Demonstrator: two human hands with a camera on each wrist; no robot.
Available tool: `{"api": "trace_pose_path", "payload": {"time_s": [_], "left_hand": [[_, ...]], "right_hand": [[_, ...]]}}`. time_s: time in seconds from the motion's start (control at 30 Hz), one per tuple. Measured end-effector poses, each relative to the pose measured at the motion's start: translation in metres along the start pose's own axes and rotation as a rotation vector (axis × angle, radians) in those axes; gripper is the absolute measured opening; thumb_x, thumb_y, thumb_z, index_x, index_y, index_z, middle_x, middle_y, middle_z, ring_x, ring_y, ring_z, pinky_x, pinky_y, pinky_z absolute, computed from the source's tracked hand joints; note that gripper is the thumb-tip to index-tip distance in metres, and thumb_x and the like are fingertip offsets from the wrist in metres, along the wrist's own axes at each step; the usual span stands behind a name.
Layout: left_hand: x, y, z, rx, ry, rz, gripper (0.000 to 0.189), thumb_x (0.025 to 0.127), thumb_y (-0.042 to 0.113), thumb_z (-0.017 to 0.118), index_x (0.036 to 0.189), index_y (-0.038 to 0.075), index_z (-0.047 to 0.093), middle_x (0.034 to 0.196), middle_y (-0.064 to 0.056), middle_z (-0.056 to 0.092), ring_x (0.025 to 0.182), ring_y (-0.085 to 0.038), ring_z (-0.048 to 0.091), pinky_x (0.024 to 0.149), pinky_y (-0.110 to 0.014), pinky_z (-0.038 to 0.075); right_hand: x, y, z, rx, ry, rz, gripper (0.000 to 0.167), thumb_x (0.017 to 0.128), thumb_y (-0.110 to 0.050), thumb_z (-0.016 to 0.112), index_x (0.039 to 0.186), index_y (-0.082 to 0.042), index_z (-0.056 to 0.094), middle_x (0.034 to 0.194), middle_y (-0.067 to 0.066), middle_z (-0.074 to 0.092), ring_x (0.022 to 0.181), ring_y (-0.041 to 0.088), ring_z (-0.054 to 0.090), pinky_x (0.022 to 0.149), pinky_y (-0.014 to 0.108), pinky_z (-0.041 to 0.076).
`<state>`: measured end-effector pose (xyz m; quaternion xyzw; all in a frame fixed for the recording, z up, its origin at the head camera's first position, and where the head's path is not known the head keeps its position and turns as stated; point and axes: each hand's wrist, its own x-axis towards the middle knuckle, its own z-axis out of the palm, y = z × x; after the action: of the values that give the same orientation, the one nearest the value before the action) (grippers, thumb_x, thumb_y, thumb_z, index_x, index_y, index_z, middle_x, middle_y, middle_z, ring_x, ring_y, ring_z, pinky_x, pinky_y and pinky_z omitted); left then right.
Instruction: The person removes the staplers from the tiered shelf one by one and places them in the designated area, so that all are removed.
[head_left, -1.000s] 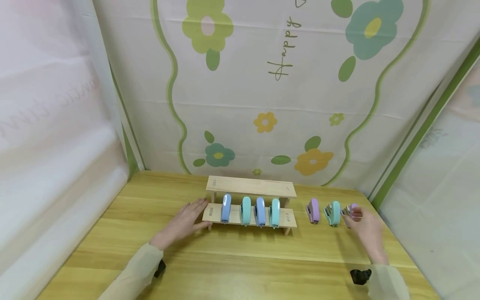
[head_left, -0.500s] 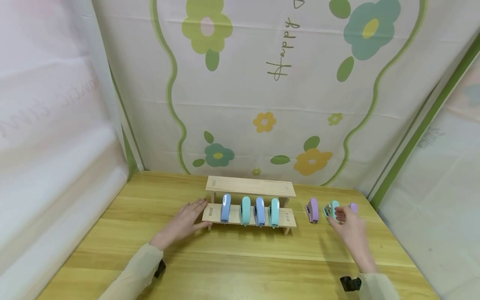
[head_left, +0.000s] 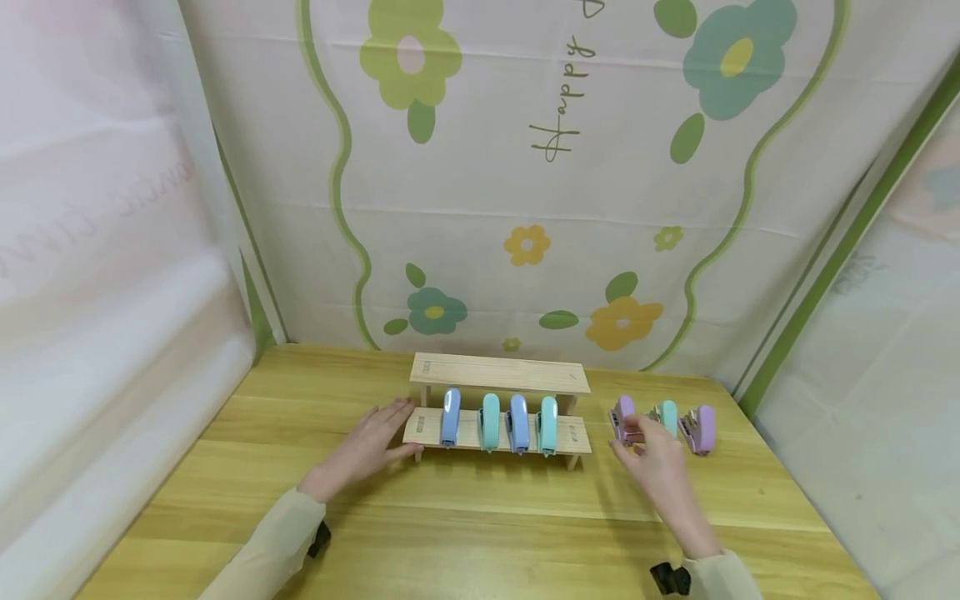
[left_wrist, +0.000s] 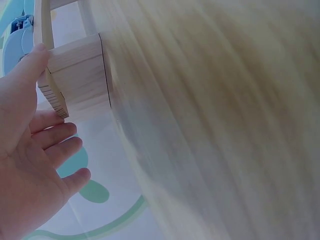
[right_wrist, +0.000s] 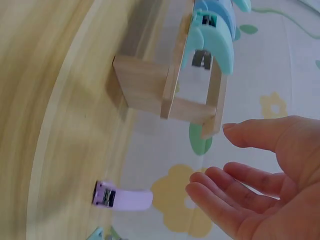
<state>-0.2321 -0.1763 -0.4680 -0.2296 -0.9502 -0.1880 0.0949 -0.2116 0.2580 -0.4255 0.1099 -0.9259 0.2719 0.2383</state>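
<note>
Now: my right hand (head_left: 660, 458) is beside the left purple stapler (head_left: 625, 408), nothing held

Delta over the last second: right hand has gone leftward along the row of three at lower right of the frame, from the right purple stapler (head_left: 702, 429), past the teal stapler (head_left: 667, 412). All three sit on the table (head_left: 465, 533) as they did, so I read it as a pass along the row, not a pickup. Upshot: left purple one is now nearest my fingertips; my hand partly covers the teal one.

Right thumb and fingers are wide apart. Right wrist view shows a gap to the stapler; head view overlaps them, so can't confirm contact.

Left hand (head_left: 367, 443) unchanged: thumb against the left end of the wooden stand (head_left: 498, 372), lower centre, fingers loosely extended. Four blue and teal staplers (head_left: 489, 422) stay put on its lower board (head_left: 468, 427).
</note>
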Motion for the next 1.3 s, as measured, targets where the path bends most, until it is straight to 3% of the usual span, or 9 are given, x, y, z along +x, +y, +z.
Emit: {"api": "trace_pose_path", "payload": {"time_s": [0.47,0.87,1.3], "left_hand": [[0.0,0.0,0.003,-0.004,-0.008,-0.002,0.076,0.092,0.041,0.068,0.147,-0.004,0.042,0.152,-0.024,0.043,0.141,-0.04,0.043,0.118,-0.061,0.033],[-0.001,-0.001,0.002,-0.007,0.017,0.002,0.076,0.091,0.04,0.07,0.145,-0.006,0.043,0.151,-0.026,0.045,0.14,-0.042,0.044,0.117,-0.062,0.033],[0.001,-0.004,0.005,0.007,0.008,0.013,0.076,0.092,0.042,0.068,0.146,-0.005,0.043,0.151,-0.025,0.045,0.14,-0.04,0.044,0.117,-0.061,0.034]], "right_hand": [[-0.002,-0.04,0.025,0.101,-0.057,-0.038,0.038,0.078,-0.005,0.082,0.11,0.006,0.064,0.102,0.021,0.07,0.089,0.032,0.071,0.073,0.038,0.064],[0.004,-0.058,0.048,0.206,-0.136,0.089,0.043,0.082,-0.009,0.08,0.118,0.006,0.062,0.105,0.021,0.071,0.092,0.031,0.071,0.076,0.033,0.064],[0.009,-0.064,0.067,0.238,-0.13,0.129,0.053,0.082,-0.013,0.081,0.123,0.008,0.056,0.103,0.021,0.07,0.089,0.028,0.072,0.075,0.034,0.064]]}}
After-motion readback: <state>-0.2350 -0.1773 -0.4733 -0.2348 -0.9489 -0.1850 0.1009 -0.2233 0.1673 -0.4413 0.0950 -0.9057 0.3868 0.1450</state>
